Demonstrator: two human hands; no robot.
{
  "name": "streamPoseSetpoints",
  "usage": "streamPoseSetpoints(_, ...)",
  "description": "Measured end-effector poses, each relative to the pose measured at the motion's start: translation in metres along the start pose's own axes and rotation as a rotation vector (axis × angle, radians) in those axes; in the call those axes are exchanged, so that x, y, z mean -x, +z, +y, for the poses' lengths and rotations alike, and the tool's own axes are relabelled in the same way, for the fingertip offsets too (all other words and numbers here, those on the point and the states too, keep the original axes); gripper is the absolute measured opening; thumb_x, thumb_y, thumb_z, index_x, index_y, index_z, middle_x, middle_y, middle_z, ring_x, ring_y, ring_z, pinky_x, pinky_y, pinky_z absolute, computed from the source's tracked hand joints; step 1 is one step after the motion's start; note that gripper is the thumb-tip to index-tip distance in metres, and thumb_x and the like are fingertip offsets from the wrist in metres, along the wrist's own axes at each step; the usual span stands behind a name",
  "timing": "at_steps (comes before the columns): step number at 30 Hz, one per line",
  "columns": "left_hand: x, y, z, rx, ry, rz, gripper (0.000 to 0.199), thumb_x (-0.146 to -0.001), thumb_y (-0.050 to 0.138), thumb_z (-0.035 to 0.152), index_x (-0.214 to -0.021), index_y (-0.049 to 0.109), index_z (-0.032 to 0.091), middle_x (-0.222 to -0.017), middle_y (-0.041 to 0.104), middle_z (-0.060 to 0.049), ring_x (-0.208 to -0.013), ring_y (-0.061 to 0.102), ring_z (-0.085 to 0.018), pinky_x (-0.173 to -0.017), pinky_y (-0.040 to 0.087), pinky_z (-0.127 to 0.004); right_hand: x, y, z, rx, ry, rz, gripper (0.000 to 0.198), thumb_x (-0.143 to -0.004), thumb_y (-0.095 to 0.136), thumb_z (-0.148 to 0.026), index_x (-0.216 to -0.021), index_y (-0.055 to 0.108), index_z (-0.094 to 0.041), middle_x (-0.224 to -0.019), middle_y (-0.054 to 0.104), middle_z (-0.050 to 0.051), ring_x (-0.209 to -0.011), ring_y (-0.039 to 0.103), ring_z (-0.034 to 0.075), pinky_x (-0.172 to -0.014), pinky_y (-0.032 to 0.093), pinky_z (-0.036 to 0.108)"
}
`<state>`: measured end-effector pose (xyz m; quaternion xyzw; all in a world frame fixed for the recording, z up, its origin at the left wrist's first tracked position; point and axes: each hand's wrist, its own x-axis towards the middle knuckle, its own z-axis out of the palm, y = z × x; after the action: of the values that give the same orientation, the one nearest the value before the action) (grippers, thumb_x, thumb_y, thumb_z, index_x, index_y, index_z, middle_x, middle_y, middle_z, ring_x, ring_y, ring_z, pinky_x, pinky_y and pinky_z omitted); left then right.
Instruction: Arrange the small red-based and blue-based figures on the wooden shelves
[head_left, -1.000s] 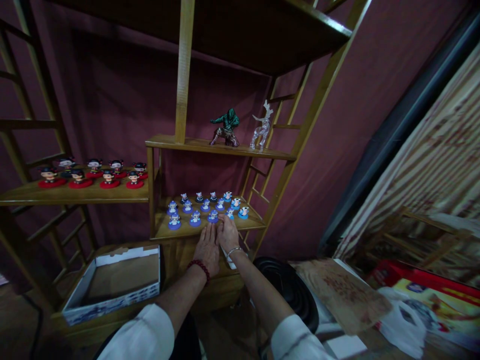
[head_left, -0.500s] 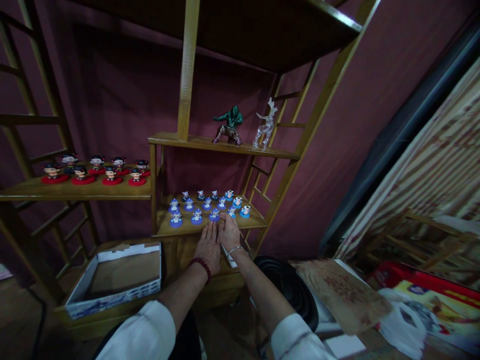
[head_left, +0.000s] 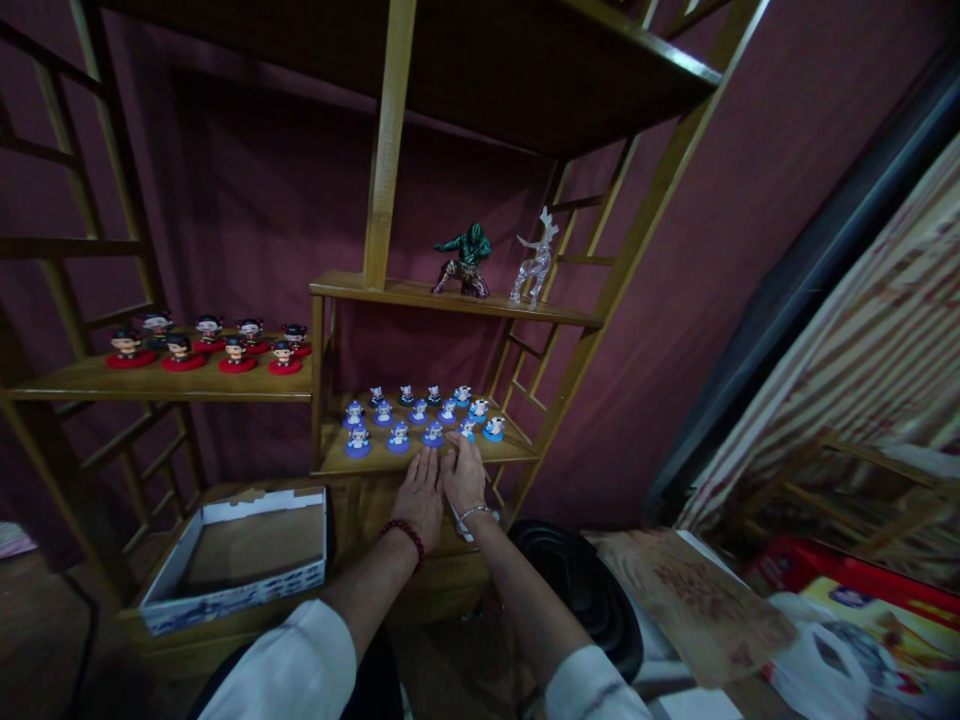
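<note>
Small figurines stand in rows on the low wooden shelf (head_left: 337, 459): purple ones (head_left: 358, 440) at the left and front, dark-based ones (head_left: 406, 396) behind, blue-based ones (head_left: 493, 429) at the right. My left hand (head_left: 420, 497), with a red bead bracelet, lies palm down by the shelf's front edge, fingers stretched out and holding nothing. Beside it, my right hand (head_left: 465, 478), wearing a silver bracelet, reaches the front row. Its fingers are bent in at a blue-and-white figurine (head_left: 467, 429), whose base is hidden behind them. A pale flat object (head_left: 466, 527) shows partly under my right wrist.
Red-based figurines (head_left: 238, 357) stand on the left shelf. Above my hands, a green crouching statue (head_left: 466, 262) and a clear deer figure (head_left: 535, 262) share a shelf. A shallow cardboard box (head_left: 240, 585) sits lower left; a black round stool (head_left: 581, 580) is lower right.
The view has shifted slightly, so the shelves appear a little lower and further right. Both hands stay at the front of the figurine shelf, nearly unmoved against it.
</note>
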<state>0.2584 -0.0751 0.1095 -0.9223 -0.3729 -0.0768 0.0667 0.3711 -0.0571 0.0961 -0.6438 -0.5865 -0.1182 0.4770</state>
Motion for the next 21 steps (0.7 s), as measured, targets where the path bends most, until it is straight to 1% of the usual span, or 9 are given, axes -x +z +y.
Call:
streamPoseSetpoints(4,0.002,0.003,-0.002,0.01,0.012,0.006,0.078,-0.07,0.047,0.022,-0.137,0.015,-0.001,-0.146,0.01,-0.022,-0.135,0.002,-0.03,-0.11,0.006,-0.044,0.004,-0.001,-0.002,-0.003,0.015,0.02,0.031,-0.078,0.037,-0.013,-0.104,0.054,-0.015,-0.099,0.062,0.009,-0.097,0.052,0.02,-0.089,0.041,0.035)
streamPoseSetpoints(8,0.009,0.011,-0.006,0.022,0.036,0.069,0.082,-0.068,0.047,0.021,-0.138,0.01,0.0,-0.147,0.009,-0.02,-0.135,-0.001,-0.029,-0.11,0.004,-0.044,0.009,-0.002,-0.007,-0.001,-0.011,0.026,0.03,-0.078,0.037,-0.014,-0.103,0.054,-0.015,-0.097,0.061,0.009,-0.094,0.051,0.021,-0.088,0.041,0.037)
streamPoseSetpoints(12,0.018,0.017,-0.011,0.035,0.052,0.095,0.086,-0.065,0.048,0.025,-0.138,0.009,-0.001,-0.147,0.007,-0.02,-0.135,-0.004,-0.029,-0.11,0.001,-0.044,0.016,-0.002,-0.015,-0.007,-0.026,0.035,0.029,-0.077,0.038,-0.014,-0.101,0.054,-0.015,-0.096,0.059,0.01,-0.094,0.049,0.022,-0.086,0.041,0.038)
streamPoseSetpoints(16,0.029,0.012,-0.018,0.075,0.067,0.077,0.09,-0.063,0.048,0.026,-0.139,0.007,0.003,-0.148,0.007,-0.017,-0.135,-0.004,-0.026,-0.11,0.0,-0.044,0.023,-0.004,-0.026,-0.036,-0.034,-0.001,0.027,-0.077,0.037,-0.013,-0.098,0.054,-0.015,-0.093,0.058,0.009,-0.092,0.05,0.021,-0.084,0.042,0.038)
streamPoseSetpoints(21,0.046,0.007,-0.03,0.112,0.049,0.107,0.087,-0.06,0.048,0.023,-0.139,0.015,0.005,-0.148,0.013,-0.014,-0.136,-0.001,-0.025,-0.11,0.001,-0.043,0.026,-0.004,-0.042,-0.092,-0.075,-0.051,0.025,-0.076,0.038,-0.011,-0.094,0.055,-0.016,-0.091,0.058,0.009,-0.091,0.05,0.021,-0.085,0.043,0.037)
